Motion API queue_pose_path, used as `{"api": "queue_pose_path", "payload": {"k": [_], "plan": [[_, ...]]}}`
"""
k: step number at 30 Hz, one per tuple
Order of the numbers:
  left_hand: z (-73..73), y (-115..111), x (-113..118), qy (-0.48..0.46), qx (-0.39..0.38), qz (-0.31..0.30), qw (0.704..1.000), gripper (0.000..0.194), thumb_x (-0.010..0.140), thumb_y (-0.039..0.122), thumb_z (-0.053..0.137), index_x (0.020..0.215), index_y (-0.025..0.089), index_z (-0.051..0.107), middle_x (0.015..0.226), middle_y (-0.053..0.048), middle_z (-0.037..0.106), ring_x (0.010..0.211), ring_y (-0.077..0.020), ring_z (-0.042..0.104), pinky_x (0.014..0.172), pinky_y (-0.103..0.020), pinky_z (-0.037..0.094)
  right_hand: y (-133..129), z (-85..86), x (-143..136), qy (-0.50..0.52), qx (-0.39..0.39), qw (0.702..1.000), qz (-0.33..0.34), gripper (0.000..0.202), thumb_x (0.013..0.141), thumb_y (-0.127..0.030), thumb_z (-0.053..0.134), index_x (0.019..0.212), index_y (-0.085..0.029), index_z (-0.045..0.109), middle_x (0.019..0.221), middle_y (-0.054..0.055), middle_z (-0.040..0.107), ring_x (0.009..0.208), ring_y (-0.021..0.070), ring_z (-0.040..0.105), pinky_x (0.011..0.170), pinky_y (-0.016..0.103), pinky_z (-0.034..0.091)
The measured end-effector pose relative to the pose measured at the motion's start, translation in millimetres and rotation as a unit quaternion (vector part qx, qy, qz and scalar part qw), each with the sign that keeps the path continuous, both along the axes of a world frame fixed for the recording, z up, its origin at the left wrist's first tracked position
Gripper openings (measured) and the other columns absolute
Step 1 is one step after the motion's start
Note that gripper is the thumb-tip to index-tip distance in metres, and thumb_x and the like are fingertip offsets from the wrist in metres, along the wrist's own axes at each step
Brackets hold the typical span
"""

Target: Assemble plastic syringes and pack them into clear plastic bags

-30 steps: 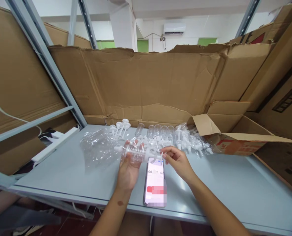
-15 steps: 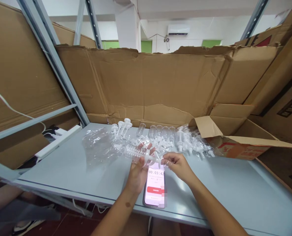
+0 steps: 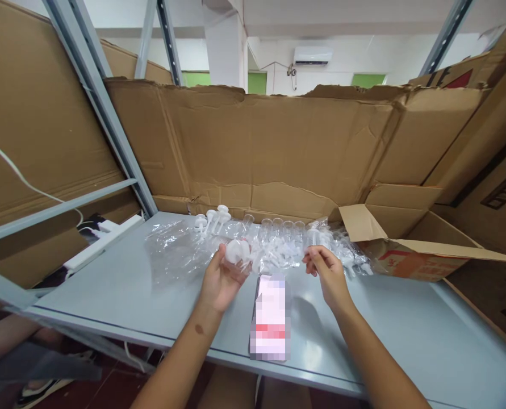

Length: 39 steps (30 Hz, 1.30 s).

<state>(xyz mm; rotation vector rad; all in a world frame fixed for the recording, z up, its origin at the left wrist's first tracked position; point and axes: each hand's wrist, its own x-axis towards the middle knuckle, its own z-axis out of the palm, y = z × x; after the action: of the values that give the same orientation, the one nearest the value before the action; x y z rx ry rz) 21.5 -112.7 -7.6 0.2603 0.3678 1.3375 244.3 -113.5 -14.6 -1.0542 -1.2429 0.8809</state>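
My left hand (image 3: 224, 278) is wrapped round a clear plastic piece with a round white end (image 3: 237, 251), which faces the camera. To the right, my right hand (image 3: 326, 270) is raised with its fingers pinched together; whatever is between them is too small to make out. Between my forearms a phone (image 3: 270, 318) with a lit screen lies on the grey table (image 3: 159, 307). Behind my hands are small white parts (image 3: 278, 250) in a pile, a row of clear cups (image 3: 277, 227) and several white pump-like pieces (image 3: 222, 213).
Clear plastic bags (image 3: 167, 250) lie at the left. An open cardboard box (image 3: 423, 261) stands at the right. Cardboard (image 3: 278, 142) walls the back. A white power strip (image 3: 103, 241) is at the left edge, beside a metal post (image 3: 103, 125).
The clear piece has turned from lying sideways to showing its white round end. My left hand moved slightly left; my right hand moved right and up, away from it.
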Motion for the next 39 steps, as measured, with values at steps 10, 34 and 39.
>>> {"api": "queue_pose_path", "payload": {"k": [10,34,39], "plan": [[-18.0,-12.2,44.9,-0.022,0.106,0.046,0.993,0.023,0.072,0.028,0.064,0.092,0.016,0.065,0.099,-0.007,0.067,0.097,-0.0181,0.06,0.09,-0.03,0.044,-14.2,-27.2,-38.3,-0.002,-0.051,0.962,0.269,0.063,0.059,-0.043,0.073,0.115,-0.028,0.05,0.129,0.007,0.043,0.104,0.0232,0.051,0.087,0.039,0.04],[-23.1,-17.9,12.6,0.375,0.204,-0.132,0.895,0.061,0.064,0.033,0.07,0.12,0.023,0.048,0.106,-0.011,0.06,0.088,-0.0217,0.059,0.074,-0.03,0.046,-10.0,5.3,-15.1,0.289,-0.09,0.945,0.125,0.027,0.073,-0.031,0.064,0.098,-0.022,0.058,0.097,0.004,0.066,0.087,0.0178,0.06,0.072,0.029,0.048],[-35.5,-21.0,35.6,0.364,0.169,-0.061,0.914,0.044,0.061,0.026,0.072,0.103,0.02,0.059,0.106,-0.009,0.06,0.09,-0.021,0.059,0.076,-0.029,0.046,-9.5,3.6,-16.4,0.281,-0.049,0.946,0.154,0.043,0.073,-0.044,0.061,0.111,-0.025,0.053,0.111,0.007,0.06,0.101,0.0225,0.056,0.086,0.037,0.044]]}}
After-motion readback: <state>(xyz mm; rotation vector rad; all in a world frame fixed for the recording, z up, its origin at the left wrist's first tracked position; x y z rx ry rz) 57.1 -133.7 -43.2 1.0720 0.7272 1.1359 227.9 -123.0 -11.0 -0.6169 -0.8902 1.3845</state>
